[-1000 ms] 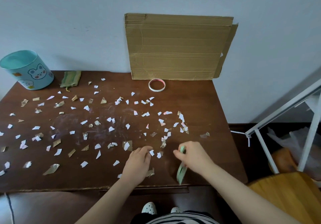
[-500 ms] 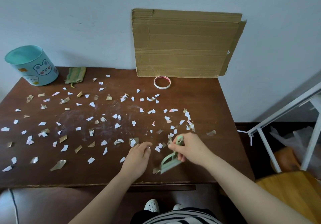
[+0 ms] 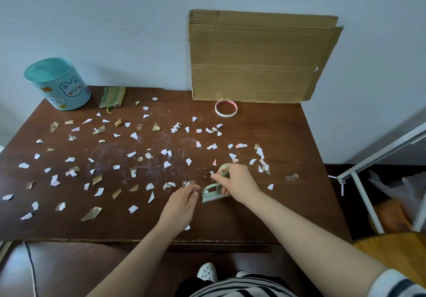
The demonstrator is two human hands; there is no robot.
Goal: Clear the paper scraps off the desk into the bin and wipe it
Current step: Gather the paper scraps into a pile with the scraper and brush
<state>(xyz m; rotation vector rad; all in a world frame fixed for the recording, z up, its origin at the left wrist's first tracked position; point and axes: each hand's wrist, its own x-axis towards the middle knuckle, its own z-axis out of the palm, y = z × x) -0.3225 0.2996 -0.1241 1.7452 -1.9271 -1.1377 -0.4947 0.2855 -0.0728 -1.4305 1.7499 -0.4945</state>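
White and tan paper scraps point(image 3: 132, 154) lie scattered over most of the brown desk point(image 3: 290, 133). My right hand point(image 3: 239, 182) grips a small green hand brush point(image 3: 213, 193) by its handle. The white bristles point down at the desk near the front middle. My left hand point(image 3: 182, 203) rests on the desk just left of the brush, fingers loosely curled, fingertips beside a tan scrap point(image 3: 188, 183). A teal bin point(image 3: 57, 84) with a bunny picture stands at the back left corner. A folded green cloth point(image 3: 113, 96) lies next to it.
A flat cardboard sheet point(image 3: 260, 55) leans on the wall at the back right, with a tape ring point(image 3: 226, 108) in front of it. A white metal frame point(image 3: 378, 158) and a wooden seat point(image 3: 396, 253) stand right of the desk.
My right hand has brought the brush up from the desk's front edge onto the desk, bristles turned down. My left hand stayed beside it, close to the brush.
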